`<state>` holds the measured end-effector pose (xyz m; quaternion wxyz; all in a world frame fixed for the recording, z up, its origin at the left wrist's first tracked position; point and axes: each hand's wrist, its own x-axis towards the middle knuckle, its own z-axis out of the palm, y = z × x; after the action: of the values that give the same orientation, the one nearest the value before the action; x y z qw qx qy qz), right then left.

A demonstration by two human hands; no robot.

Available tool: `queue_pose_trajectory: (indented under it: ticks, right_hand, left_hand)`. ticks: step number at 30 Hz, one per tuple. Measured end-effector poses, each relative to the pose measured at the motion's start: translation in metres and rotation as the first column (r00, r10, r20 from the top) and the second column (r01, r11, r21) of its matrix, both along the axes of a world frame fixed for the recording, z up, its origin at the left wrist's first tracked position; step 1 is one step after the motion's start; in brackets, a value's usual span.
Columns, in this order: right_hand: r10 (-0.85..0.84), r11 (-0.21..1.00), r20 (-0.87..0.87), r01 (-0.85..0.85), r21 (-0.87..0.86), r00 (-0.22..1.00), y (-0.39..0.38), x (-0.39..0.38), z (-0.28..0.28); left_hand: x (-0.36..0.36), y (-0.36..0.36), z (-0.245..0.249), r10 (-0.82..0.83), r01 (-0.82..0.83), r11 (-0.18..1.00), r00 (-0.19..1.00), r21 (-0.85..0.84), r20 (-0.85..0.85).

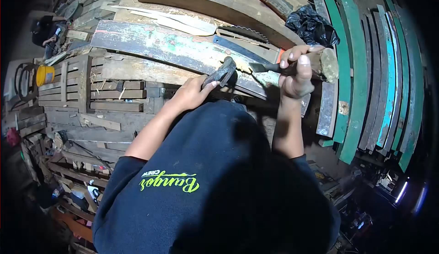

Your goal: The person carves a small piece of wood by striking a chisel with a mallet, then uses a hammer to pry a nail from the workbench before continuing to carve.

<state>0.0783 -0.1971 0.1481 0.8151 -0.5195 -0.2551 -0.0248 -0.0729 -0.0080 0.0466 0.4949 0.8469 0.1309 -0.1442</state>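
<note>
My left hand (pixel 190 94) is closed around a grey metal tool (pixel 225 71), whose curved head rests over the near edge of a worn board with white and green paint (pixel 169 44). To the right, my right hand (pixel 296 73) grips a chisel (pixel 259 67), its flat blade pointing left, just above the board's right part. A thick wooden piece with a pale round end (pixel 329 65) sticks out to the right of my right hand. Whether it is the chisel's handle or a separate piece, I cannot tell. A notch with yellowish wood (pixel 244 66) lies between the two tools.
Behind the board are a handsaw (pixel 244 34), a blue-grey flat bar (pixel 238 48), a long curved beam (pixel 206 0) and a black plastic bag (pixel 311 24). Green planks (pixel 354 80) stand at the right. A yellow bucket (pixel 45 75) and a person (pixel 43 31) are at the left.
</note>
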Motion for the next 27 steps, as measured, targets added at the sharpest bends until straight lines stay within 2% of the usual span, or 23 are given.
queue_pose_trajectory:
  ticks: [2, 4, 5, 6, 8, 11, 14, 16, 17, 18, 19, 22, 25, 26, 27]
  right_hand:
    - [0.03, 0.997, -0.032, -0.028, 0.067, 0.999, 0.003, 0.003, 0.001]
    - [-0.037, 0.989, -0.121, 0.054, 0.137, 0.992, 0.016, 0.002, -0.004]
    - [-0.035, 0.996, -0.121, 0.044, 0.072, 0.992, 0.02, 0.004, -0.014]
    - [-0.11, 0.992, -0.074, 0.105, -0.071, 0.991, 0.024, 0.006, -0.028]
    - [-0.084, 0.992, -0.014, 0.082, -0.091, 0.996, 0.024, 0.01, -0.026]
    - [-0.071, 0.992, -0.071, 0.063, -0.11, 0.995, 0.023, 0.005, -0.016]
    - [-0.023, 0.999, -0.1, 0.026, 0.033, 0.995, 0.02, 0.003, -0.004]
    - [-0.026, 0.998, -0.092, 0.032, 0.062, 0.995, 0.022, 0.002, -0.002]
    - [-0.049, 0.998, -0.095, 0.046, -0.035, 0.994, 0.023, 0.004, -0.007]
    - [-0.075, 0.989, -0.094, 0.062, -0.132, 0.993, 0.025, 0.006, -0.013]
    - [-0.131, 0.98, -0.013, 0.127, -0.15, 0.991, 0.033, 0.004, -0.021]
    - [-0.144, 0.983, -0.027, 0.139, -0.123, 0.989, 0.03, 0.01, -0.023]
    - [-0.315, 0.947, -0.069, 0.309, -0.087, 0.946, 0.027, 0.006, -0.024]
    - [-0.322, 0.945, -0.098, 0.312, -0.101, 0.942, 0.023, 0.007, -0.022]
    - [-0.305, 0.952, -0.141, 0.305, -0.024, 0.942, 0.022, 0.005, -0.017]
  left_hand:
    - [0.0, -0.001, 0.004, 0.0, 0.0, 1.0, 1.0, -0.001, -0.022]
    - [0.0, -0.002, 0.004, 0.009, -0.009, 1.0, 1.0, 0.009, 0.002]
    - [0.0, -0.002, 0.0, 0.009, -0.009, 1.0, 1.0, 0.007, 0.002]
    - [0.001, -0.002, -0.009, 0.013, -0.013, 1.0, 1.0, -0.024, 0.013]
    - [0.002, -0.001, -0.008, 0.022, -0.021, 0.998, 0.999, -0.052, 0.027]
    - [0.003, -0.002, -0.005, 0.016, -0.016, 0.999, 1.0, -0.029, 0.022]
    - [0.002, -0.002, -0.006, 0.013, -0.012, 1.0, 0.999, -0.007, 0.029]
    - [0.004, -0.002, -0.001, 0.0, 0.002, 1.0, 0.999, 0.03, -0.053]
    - [0.002, -0.002, -0.004, -0.005, 0.007, 1.0, 0.999, 0.029, -0.054]
    - [0.001, -0.002, -0.009, 0.0, -0.001, 1.0, 1.0, 0.017, 0.018]
    - [0.001, -0.003, -0.011, 0.008, -0.008, 1.0, 0.996, 0.003, 0.093]
    - [0.003, -0.002, -0.013, 0.026, -0.026, 0.999, 0.999, 0.022, 0.023]
    - [0.004, -0.002, -0.006, 0.015, -0.015, 1.0, 0.999, -0.015, 0.029]
    - [0.003, -0.002, -0.004, 0.018, -0.018, 1.0, 0.999, -0.016, 0.027]
    - [0.003, -0.002, -0.003, 0.017, -0.017, 1.0, 1.0, -0.004, 0.013]
